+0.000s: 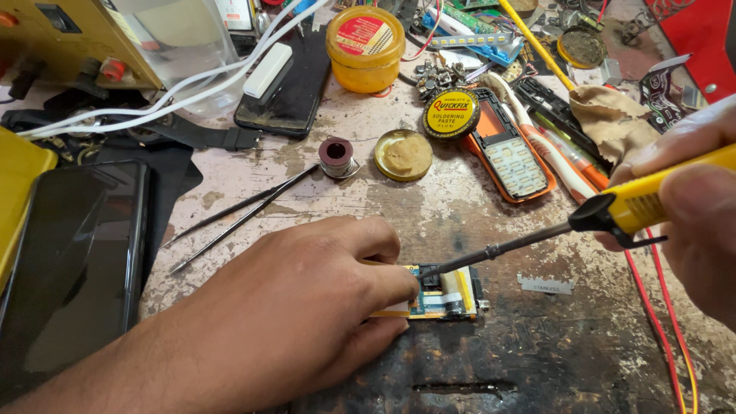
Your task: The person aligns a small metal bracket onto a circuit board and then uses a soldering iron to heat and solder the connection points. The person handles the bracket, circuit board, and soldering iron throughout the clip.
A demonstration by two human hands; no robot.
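Iron tip meets the board your left hand pins.
Your left hand (307, 307) pinches the small circuit board (445, 295) at its fingertips; your right hand (690, 207) grips the soldering iron (537, 238), shaft slanting down-left onto it.

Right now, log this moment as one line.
left hand: pins circuit board | right hand: holds soldering iron | tip: on board | nearby: tweezers
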